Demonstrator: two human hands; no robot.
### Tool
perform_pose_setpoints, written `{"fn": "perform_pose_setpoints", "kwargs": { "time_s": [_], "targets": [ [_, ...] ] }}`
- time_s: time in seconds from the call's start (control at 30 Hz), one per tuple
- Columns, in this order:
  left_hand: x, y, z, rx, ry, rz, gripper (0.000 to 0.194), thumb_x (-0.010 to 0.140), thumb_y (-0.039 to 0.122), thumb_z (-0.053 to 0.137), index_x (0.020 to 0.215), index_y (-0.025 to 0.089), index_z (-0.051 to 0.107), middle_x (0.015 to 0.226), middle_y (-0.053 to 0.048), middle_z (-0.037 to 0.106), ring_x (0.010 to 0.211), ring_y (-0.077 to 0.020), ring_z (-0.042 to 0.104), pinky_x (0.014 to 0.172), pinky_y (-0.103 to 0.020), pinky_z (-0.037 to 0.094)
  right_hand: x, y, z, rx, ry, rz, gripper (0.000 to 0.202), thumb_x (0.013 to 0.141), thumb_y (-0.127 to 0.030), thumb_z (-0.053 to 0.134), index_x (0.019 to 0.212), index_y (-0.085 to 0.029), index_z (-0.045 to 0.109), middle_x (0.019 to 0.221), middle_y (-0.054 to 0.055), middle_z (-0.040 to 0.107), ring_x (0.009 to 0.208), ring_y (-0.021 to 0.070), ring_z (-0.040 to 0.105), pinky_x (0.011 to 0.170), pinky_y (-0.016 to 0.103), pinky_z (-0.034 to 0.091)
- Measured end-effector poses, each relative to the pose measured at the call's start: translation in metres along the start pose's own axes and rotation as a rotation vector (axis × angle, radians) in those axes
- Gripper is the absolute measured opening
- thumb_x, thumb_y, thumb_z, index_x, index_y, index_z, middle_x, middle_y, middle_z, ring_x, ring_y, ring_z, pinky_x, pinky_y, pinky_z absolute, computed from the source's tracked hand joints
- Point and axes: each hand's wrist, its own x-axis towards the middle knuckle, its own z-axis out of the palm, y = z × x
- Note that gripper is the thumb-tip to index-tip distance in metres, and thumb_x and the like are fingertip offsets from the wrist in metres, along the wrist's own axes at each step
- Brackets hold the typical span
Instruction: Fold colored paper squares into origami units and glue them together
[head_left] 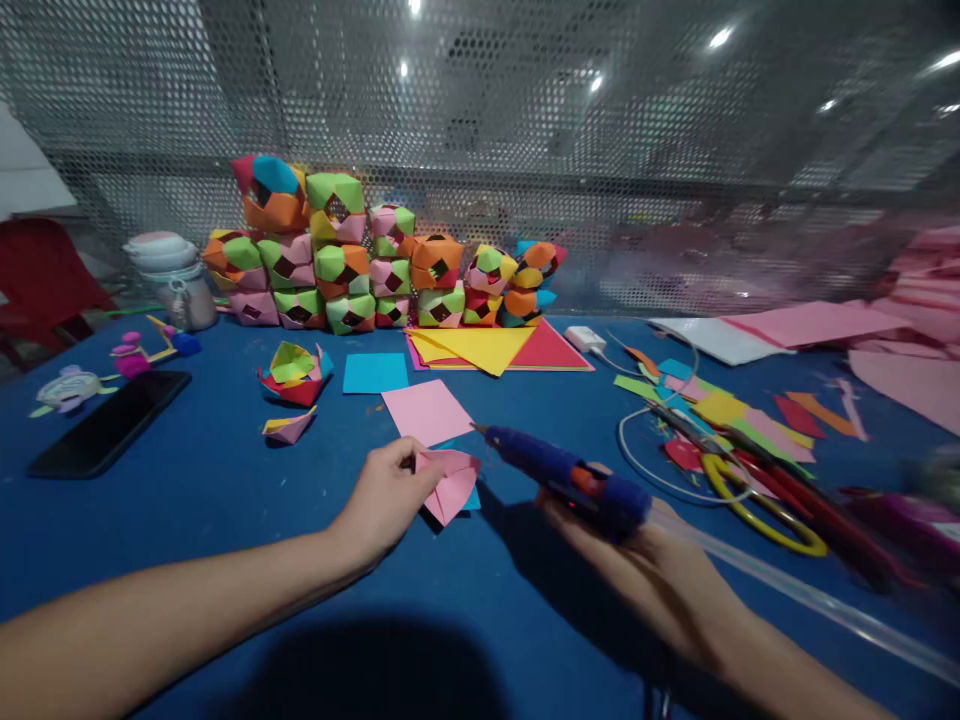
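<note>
My left hand [394,495] pinches a folded pink paper piece [453,487] just above the blue table [315,560]. Part of a blue paper [472,498] shows beneath that piece. In my right hand [645,560] is a dark blue glue gun [570,475] with a clear glue stick [810,590] running out of its back. Its nozzle points left, close to the pink piece but apart from it. Behind my left hand lie a flat pink square [428,412] and a flat blue square [376,373].
Stacked paper modules [345,270] stand at the back, beside a jar [180,285]. A phone [109,425] and a partly built paper shape [295,373] lie left. Colored scraps, a white cable [637,460] and yellow-handled scissors [772,520] lie right.
</note>
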Motion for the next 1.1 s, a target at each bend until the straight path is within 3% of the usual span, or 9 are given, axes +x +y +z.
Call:
{"fn": "perform_pose_setpoints", "kwargs": {
  "time_s": [0.17, 0.33, 1.1],
  "targets": [
    [-0.001, -0.002, 0.001, -0.046, -0.014, 0.069, 0.016, 0.076, 0.028, 0.056, 0.07, 0.014, 0.06, 0.066, 0.0, 0.061, 0.061, -0.0118, 0.053, 0.056, -0.021, 0.039, -0.002, -0.018, 0.0, -0.09, -0.095, -0.201, 0.016, 0.085, -0.029, 0.045, 0.074, -0.021, 0.054, 0.064, 0.003, 0.059, 0.055, 0.0155, 0.055, 0.051, 0.027, 0.044],
    [-0.001, -0.003, 0.0, -0.046, -0.048, 0.093, 0.018, 0.077, 0.028, 0.055, 0.08, 0.015, 0.065, 0.075, -0.001, 0.064, 0.066, -0.0126, 0.055, 0.059, -0.021, 0.04, 0.002, -0.018, 0.002, -0.194, -0.082, -0.321, 0.014, 0.086, -0.025, 0.043, 0.076, -0.02, 0.052, 0.063, 0.002, 0.058, 0.055, 0.0139, 0.053, 0.049, 0.024, 0.041],
    [0.001, -0.008, -0.001, -0.013, -0.056, 0.097, 0.02, 0.077, 0.024, 0.052, 0.086, 0.013, 0.068, 0.072, -0.002, 0.063, 0.063, -0.0127, 0.052, 0.057, -0.021, 0.039, 0.002, -0.015, 0.005, -0.302, -0.07, -0.378, 0.013, 0.085, -0.018, 0.042, 0.075, -0.019, 0.051, 0.06, -0.001, 0.055, 0.051, 0.0121, 0.049, 0.051, 0.023, 0.036]
  ]
}}
